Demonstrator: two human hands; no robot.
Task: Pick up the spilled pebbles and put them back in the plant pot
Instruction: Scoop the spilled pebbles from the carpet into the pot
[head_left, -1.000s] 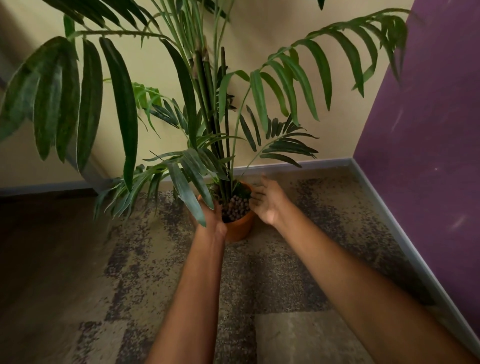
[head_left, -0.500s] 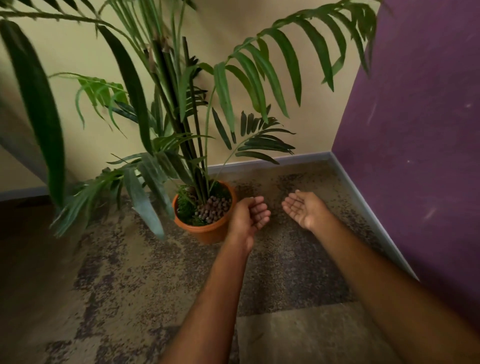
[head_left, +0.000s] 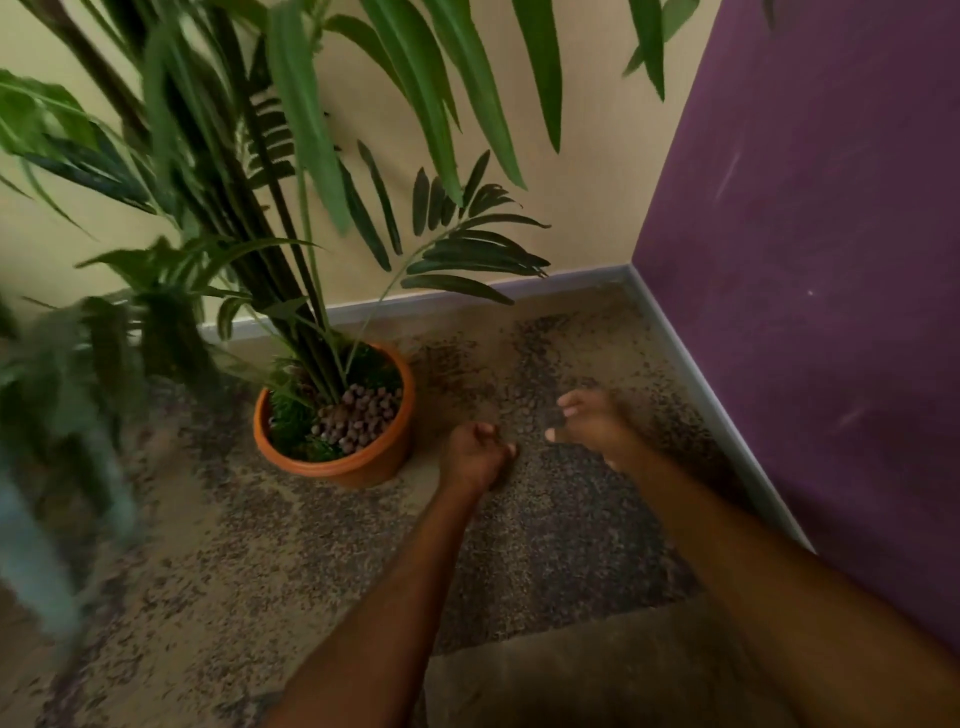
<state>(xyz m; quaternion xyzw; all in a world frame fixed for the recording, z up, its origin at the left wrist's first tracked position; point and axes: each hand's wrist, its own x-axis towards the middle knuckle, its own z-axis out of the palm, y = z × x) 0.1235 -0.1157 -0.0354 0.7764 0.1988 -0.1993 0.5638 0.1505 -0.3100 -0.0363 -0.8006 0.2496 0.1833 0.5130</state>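
An orange plant pot (head_left: 363, 467) stands on the carpet, left of both hands. A tall palm grows from it, and brown pebbles (head_left: 361, 415) fill its right side. My left hand (head_left: 472, 457) is low over the carpet just right of the pot, with its fingers curled in; nothing shows in it. My right hand (head_left: 592, 423) is blurred farther right, palm down, fingers apart and bent toward the floor. The mottled carpet makes it impossible to pick out loose pebbles.
The speckled brown carpet (head_left: 545, 545) runs into a room corner. A purple wall (head_left: 810, 312) with a grey skirting board closes the right side, and a cream wall (head_left: 587, 197) stands behind. Long palm fronds (head_left: 311, 130) hang over the pot and the left side.
Both hands left the pot and moved right and down toward the carpet. My right hand turned from palm up to palm down. The view swung right and closer to the floor.
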